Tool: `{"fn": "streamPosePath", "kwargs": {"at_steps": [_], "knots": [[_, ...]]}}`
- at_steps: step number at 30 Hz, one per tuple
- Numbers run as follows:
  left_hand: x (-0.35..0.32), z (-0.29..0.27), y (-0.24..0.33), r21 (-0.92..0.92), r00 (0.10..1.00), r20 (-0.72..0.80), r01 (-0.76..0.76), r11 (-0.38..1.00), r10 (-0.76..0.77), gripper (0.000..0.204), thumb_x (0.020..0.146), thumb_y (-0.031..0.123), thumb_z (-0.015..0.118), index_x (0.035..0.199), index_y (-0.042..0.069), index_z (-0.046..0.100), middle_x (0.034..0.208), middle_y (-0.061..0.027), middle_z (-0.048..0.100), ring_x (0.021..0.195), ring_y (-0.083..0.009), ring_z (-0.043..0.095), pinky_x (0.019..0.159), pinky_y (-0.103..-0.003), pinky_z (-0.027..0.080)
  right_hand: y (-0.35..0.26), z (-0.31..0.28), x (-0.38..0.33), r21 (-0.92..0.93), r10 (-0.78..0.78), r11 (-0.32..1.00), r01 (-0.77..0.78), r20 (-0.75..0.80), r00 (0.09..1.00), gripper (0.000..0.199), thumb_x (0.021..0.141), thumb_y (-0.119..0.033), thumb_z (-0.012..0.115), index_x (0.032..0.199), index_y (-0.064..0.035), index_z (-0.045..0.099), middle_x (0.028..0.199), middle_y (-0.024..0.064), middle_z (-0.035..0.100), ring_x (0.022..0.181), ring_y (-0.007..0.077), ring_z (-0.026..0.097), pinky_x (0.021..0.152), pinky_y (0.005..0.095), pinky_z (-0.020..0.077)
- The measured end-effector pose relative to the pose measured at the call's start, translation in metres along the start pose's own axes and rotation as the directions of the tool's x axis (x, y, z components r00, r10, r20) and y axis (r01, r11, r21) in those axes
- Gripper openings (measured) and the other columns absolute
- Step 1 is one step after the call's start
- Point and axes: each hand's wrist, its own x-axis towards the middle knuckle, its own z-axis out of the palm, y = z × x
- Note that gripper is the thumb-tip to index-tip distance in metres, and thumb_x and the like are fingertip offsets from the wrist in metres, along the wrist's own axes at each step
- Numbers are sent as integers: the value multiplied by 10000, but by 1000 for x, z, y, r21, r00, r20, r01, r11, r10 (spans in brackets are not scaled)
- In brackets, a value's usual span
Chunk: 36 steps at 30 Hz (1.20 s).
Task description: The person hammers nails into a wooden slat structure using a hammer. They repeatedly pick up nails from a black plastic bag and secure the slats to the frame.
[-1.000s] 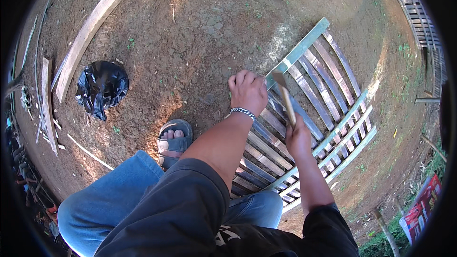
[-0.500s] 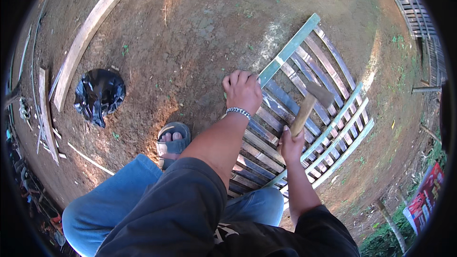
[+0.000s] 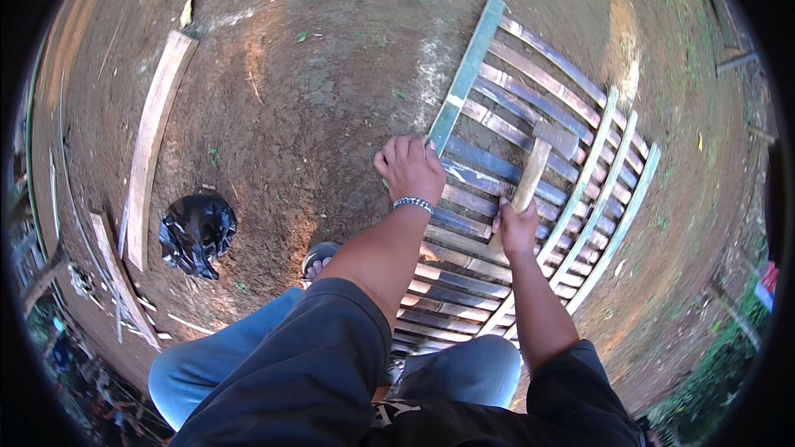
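A slatted bamboo panel (image 3: 476, 159) lies on the ground before me, its dark and pale slats joined by long green strips. My left hand (image 3: 411, 170) is closed with curled fingers over the green bamboo rail (image 3: 465, 74) along the panel's left side; whether a nail sits under the fingers is hidden. A chain bracelet circles that wrist. In my right hand (image 3: 518, 229) is a hammer (image 3: 533, 169), gripped by its wooden handle. Its metal head is above the slats, between the left rail and the paired strips (image 3: 593, 149) on the right.
To the left, a black plastic bag (image 3: 197, 236) rests on bare soil beside a long wooden plank (image 3: 157, 145). A shorter plank (image 3: 122, 275) and thin scraps lie nearer. My sandalled foot (image 3: 317, 258) and bent knees are close to the panel's near end.
The whole view has shifted, so the bag and planks appear lower. The hammer's head has turned in my right hand. My left hand stays on the rail.
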Motion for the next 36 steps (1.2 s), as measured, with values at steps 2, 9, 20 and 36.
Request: {"fn": "streamPosePath", "kwargs": {"at_steps": [2, 9, 20, 36], "knots": [[0, 0, 0, 7, 1000, -20, -23, 1000, 23, 204, 882, 196, 623, 1041, 104, 712, 1122, -66, 654, 1192, -280, 526, 1058, -501, 306, 6, -1, 4, 35, -10, 999, 10, -16, 1000, 298, 953, -44, 660, 1185, 53, 500, 787, 91, 641, 487, 141, 570, 444, 299, 471], [-8, -32, -10, 44, 996, 22, -93, 995, 92, 285, 910, 224, 658, 1161, 106, 726, 1225, -99, 631, 1201, -288, 534, 1075, -507, 308, -26, 14, -11, -187, 5, 982, -32, -141, 990, 309, 936, -177, 696, 1135, 29, 580, 738, 98, 674, 571, 158, 670, 517, 312, 511], [-116, -477, -204, 517, 616, 742, -271, 812, -267, 488, 740, 28, 703, 1228, 28, 679, 1269, -283, 620, 1219, -422, 585, 1069, -447, 482, 47, -21, -449, -290, 237, 890, -353, -368, 899, 399, 806, -149, 719, 1176, -12, 660, 846, 175, 714, 757, 279, 724, 702, 427, 566], [26, -479, -206, 611, 712, 685, -445, 654, -155, 936, 810, 254, 804, 1602, 280, 304, 1685, -148, 200, 1555, -364, 204, 1233, -555, 253, -6, -74, -636, -345, 732, 429, -835, -408, 545, 280, 816, 6, 655, 1084, -17, 580, 731, 150, 614, 512, 262, 662, 440, 402, 552]]}}
